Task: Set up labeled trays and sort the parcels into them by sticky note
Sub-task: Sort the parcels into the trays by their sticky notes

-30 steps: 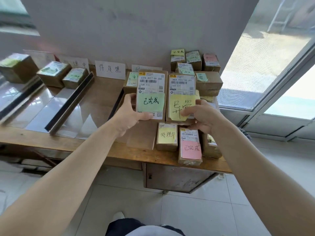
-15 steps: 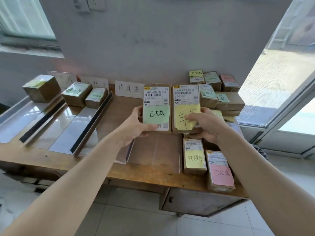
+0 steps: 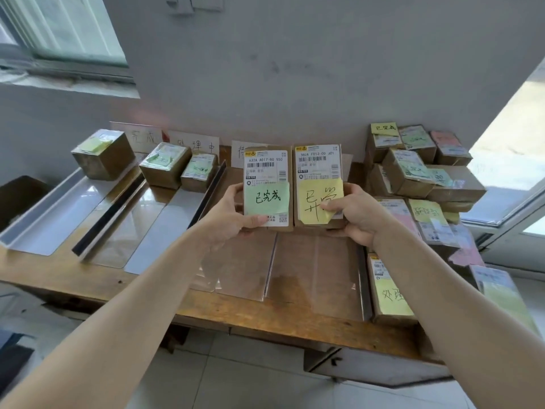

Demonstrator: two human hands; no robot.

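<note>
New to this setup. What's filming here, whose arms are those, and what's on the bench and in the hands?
No machine here: a person wears a camera on the head, looking forward and down, so the two bare arms are theirs. There is only this one view.

The left hand holds up a parcel with a green note. The right hand holds a parcel with a yellow note, thumb on the note.

On the wooden table lie long trays, some clear; three boxes sit at the far ends of the left ones. Paper labels lean on the wall behind. A pile of unsorted parcels sits at the right.
</note>
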